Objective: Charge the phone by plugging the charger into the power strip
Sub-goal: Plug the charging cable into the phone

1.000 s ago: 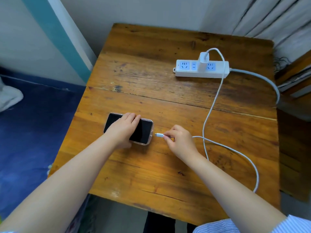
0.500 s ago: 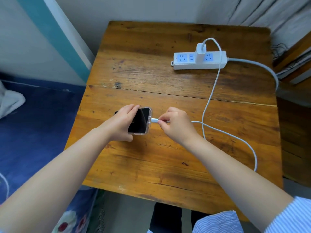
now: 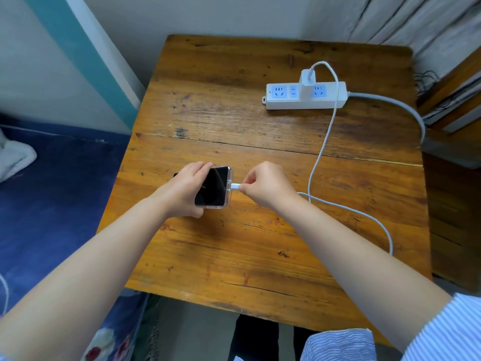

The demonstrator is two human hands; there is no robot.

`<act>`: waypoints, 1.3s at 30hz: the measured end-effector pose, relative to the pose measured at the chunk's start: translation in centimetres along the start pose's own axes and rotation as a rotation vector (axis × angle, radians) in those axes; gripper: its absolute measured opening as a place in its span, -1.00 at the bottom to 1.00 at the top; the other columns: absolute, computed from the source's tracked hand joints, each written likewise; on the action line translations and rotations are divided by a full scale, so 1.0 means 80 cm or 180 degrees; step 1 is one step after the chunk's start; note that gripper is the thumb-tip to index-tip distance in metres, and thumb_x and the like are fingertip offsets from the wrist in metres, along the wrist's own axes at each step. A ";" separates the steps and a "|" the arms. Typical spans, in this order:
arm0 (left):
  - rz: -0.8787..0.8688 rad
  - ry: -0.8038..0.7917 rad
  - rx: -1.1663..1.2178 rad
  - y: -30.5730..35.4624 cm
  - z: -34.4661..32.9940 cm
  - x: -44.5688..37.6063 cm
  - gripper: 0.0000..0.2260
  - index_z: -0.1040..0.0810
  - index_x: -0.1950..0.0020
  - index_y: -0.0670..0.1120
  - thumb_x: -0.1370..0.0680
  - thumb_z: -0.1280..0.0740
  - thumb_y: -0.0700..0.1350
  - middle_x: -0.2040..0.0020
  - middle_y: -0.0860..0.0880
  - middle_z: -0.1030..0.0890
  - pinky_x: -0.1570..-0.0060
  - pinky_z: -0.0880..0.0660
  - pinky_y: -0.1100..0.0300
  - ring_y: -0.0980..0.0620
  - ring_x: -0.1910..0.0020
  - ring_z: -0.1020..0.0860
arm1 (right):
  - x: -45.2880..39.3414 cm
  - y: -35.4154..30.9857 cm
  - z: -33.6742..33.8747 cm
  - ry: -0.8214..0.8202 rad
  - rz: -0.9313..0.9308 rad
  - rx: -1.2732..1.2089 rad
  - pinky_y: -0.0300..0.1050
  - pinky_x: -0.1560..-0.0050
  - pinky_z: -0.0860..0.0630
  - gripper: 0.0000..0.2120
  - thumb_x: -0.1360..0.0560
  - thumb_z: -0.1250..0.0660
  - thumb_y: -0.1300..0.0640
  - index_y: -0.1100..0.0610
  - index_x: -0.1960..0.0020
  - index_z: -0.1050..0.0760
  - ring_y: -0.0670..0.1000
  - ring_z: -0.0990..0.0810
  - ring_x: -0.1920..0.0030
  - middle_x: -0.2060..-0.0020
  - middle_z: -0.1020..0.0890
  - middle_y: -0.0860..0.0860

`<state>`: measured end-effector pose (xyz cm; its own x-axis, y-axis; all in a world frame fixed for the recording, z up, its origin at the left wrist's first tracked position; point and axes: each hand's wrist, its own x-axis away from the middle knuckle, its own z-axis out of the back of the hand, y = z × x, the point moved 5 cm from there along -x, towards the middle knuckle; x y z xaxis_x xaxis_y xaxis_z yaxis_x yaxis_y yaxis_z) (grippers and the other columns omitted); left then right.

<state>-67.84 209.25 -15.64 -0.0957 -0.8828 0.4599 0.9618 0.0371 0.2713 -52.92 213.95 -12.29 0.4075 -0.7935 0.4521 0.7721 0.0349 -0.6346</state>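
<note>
Phone [image 3: 214, 187] sits mid-table [image 3: 234, 256], clamped by the left hand [image 3: 183, 194]; the right hand [image 3: 265, 188] pinches the cable plug [image 3: 235, 186], now touching its port after closing in. Charger [image 3: 307, 80] already stands in the power strip [image 3: 305, 96], so charging looks imminent.

No legible text, brand, number or label anywhere in view. Power strip [image 3: 307, 96]: white body, blue socket faces, only slot openings visible, no printed marks that resolve. Charger [image 3: 307, 79] plugged into it: plain white, no logo readable. Phone [image 3: 214, 187]: screen dark, nothing displayed, clear case unmarked. Cable connector [image 3: 235, 186] at the phone's edge: plain white. Striped sleeve [image 3: 442, 332]: pattern only, no lettering.
</note>
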 end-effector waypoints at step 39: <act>0.0682 -0.0205 -0.0762 -0.041 0.004 -0.097 -0.11 0.09 -0.47 -0.16 -0.32 -0.42 -0.34 -0.48 -0.16 -0.09 -0.42 -0.22 -0.05 -0.14 -0.46 -0.06 | -0.041 0.079 -0.043 0.0222 0.0906 0.1065 -0.01 -0.35 -0.14 -0.61 -0.47 -0.12 0.37 0.24 -0.29 -0.36 0.07 -0.26 -0.37 -0.37 -0.37 0.13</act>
<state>-70.34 216.15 -19.81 0.1068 -0.8352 0.5395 0.9941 0.1010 -0.0404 -51.03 214.67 -19.94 0.6017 -0.7624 0.2380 0.7539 0.4436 -0.4846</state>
